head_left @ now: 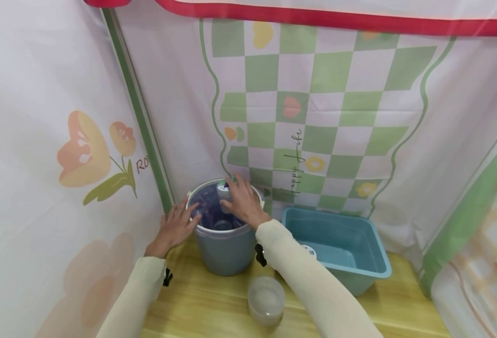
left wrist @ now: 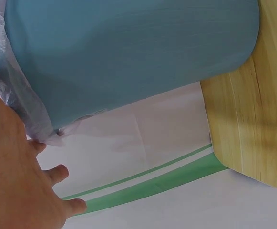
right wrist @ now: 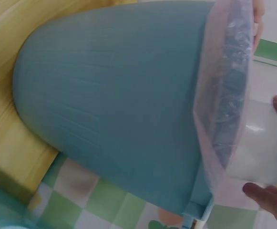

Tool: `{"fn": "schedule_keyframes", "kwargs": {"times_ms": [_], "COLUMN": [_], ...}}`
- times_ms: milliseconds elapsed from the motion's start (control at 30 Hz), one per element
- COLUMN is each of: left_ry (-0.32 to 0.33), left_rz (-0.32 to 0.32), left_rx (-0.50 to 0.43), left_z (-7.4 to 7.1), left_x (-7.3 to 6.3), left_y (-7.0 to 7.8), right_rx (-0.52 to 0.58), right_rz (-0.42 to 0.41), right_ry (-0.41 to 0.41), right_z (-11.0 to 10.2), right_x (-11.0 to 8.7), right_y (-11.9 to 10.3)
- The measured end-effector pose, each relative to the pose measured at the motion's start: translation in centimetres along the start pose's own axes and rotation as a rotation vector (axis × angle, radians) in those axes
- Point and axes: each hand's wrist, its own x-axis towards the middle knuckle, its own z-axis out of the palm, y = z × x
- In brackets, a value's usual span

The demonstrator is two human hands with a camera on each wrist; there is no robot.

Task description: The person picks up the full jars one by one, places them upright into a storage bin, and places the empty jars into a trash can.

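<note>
A blue-grey trash bin (head_left: 227,251) with a pale rim stands on the table, lined with a thin purplish plastic bag (head_left: 206,202). My right hand (head_left: 244,199) grips a translucent cylindrical container (right wrist: 257,148) at the bin's mouth. In the head view, the container's white patterned end (head_left: 223,188) shows beside the fingers; in the right wrist view, thumb and a finger span its sides. At the bin's left rim, my left hand (head_left: 176,227) lies with fingers spread, fingertips over the edge. The left wrist view shows it beside the bag's overhanging edge (left wrist: 38,119).
A clear round container (head_left: 266,300) stands on the wooden table (head_left: 206,305) in front of the bin. To the right is a teal rectangular basin (head_left: 341,244), with a white patterned round thing (head_left: 309,251) partly hidden by my right forearm. Curtains (head_left: 180,117) hang close behind and at left.
</note>
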Motion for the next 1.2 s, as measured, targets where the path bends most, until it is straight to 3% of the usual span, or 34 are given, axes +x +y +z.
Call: {"fn": "schedule_keyframes", "kwargs": {"times_ms": [133,300,567,800,1200], "left_ry": [0.003,-0.006,-0.039,-0.022,-0.001], "left_rz": [0.018,0.004,-0.013,-0.021,0.007], "left_rx": [-0.013,-0.018,-0.022,-0.003,-0.026], "left_z": [0.4,0.4,0.4,-0.3,0.2], "left_x": [0.1,0.2,0.5,0.0,0.1], "left_y": [-0.4,-0.6,-0.6,0.4,0.1], "right_rx": [0.026,-0.033,-0.074,-0.078,-0.009], "right_rz": [-0.019,-0.051,-0.034,-0.035,-0.042], "right_ry": [0.012,-0.049,-0.130,-0.122,-0.089], "right_z": [0.1,-0.2,-0.9,-1.4,-2.6], "right_x": [-0.5,-0.9,-1.3,-2.2,-5.5], "right_y": [0.3,0.6,0.6,0.7,1.5]}}
